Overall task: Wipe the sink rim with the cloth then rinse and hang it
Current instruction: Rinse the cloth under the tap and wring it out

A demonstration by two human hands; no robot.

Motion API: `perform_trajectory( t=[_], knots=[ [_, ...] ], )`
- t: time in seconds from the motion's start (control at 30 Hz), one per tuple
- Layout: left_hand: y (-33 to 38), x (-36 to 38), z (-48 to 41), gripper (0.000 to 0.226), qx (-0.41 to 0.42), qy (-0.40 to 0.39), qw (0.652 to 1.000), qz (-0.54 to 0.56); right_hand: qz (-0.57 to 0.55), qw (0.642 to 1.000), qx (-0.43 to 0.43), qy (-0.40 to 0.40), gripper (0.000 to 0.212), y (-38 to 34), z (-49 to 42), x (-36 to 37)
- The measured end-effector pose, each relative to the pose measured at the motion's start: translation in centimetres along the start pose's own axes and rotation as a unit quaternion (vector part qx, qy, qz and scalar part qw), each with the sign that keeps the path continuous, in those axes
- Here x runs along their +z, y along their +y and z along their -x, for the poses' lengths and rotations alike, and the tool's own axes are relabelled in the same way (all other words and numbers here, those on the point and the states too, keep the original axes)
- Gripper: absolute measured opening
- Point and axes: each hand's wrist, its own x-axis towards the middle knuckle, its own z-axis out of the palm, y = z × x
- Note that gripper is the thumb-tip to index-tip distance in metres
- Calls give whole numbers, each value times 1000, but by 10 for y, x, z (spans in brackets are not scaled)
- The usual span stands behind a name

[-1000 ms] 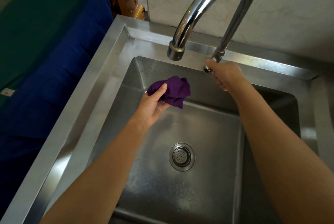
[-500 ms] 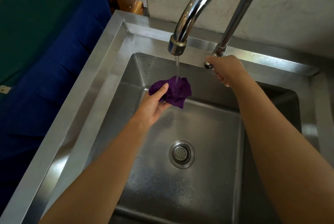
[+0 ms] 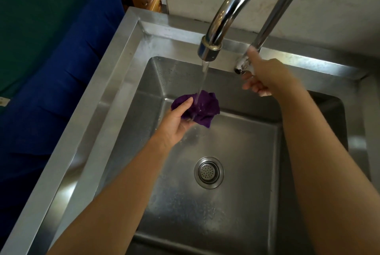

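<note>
Left hand (image 3: 176, 125) grips the bunched purple cloth (image 3: 205, 110) under the water (image 3: 203, 77), at 12 o'clock from the drain (image 3: 209, 172). Right hand (image 3: 265, 77) is at the tap lever (image 3: 240, 66); whether it grips, I cannot tell. The wet cloth is probably soft and heavy, so better to hold its bulk.

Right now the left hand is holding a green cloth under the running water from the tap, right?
Not quite. The cloth is purple, not green. The rest is right: the head view shows the left hand holding the cloth under the running water from the tap.
</note>
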Motion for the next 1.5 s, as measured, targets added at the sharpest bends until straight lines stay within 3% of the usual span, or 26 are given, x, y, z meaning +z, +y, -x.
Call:
perform_trajectory(
  t=[0.1, 0.17, 0.33, 0.4, 0.5, 0.63, 0.73, 0.87, 0.97, 1.03, 1.17, 1.33, 1.5],
  knots=[
    [-2, -3, 1, 46, -13, 1, 1000, 19, -102, 990, 45, 80, 64, 28, 6, 6],
    [-4, -5, 2, 48, -15, 7, 1000, 25, -121, 987, 51, 87, 56, 50, 15, 32],
    [-9, -3, 8, 17, -10, 2, 1000, -27, -163, 979, -13, -124, 58, 64, 25, 97],
    [-7, -7, 10, 17, -6, 6, 999, -44, -164, 976, -16, -144, 56, 59, 24, 104],
    [-1, -18, 10, 20, 8, 27, 997, -67, -176, 976, -27, -122, 49, 60, 20, 105],
    [3, -27, 6, 21, 5, 55, 998, -19, -218, 971, -57, -84, 34, 58, 24, 109],
    [0, -19, 4, 38, -19, 58, 998, -8, -206, 971, -113, -44, 19, 54, 30, 113],
    [-6, -18, -5, 53, -13, 79, 997, 0, -183, 976, -117, -28, 28, 52, 32, 112],
    [-3, -15, -10, 51, -19, 103, 995, 5, -236, 962, -113, -83, 30, 53, 32, 111],
    [-3, -11, -16, 53, -35, 115, 993, -15, -189, 966, -151, -91, 33, 49, 37, 118],
    [-9, 1, -25, 46, -38, 119, 992, -30, -41, 979, -198, 1, 29, 32, 50, 144],
    [-23, 15, -22, 42, -55, 146, 988, -21, 22, 991, -95, 88, 46, 27, 29, 147],
    [-27, 15, -20, 35, 23, 230, 961, -154, 36, 998, -22, 37, 49, 48, 6, 138]
  ],
)
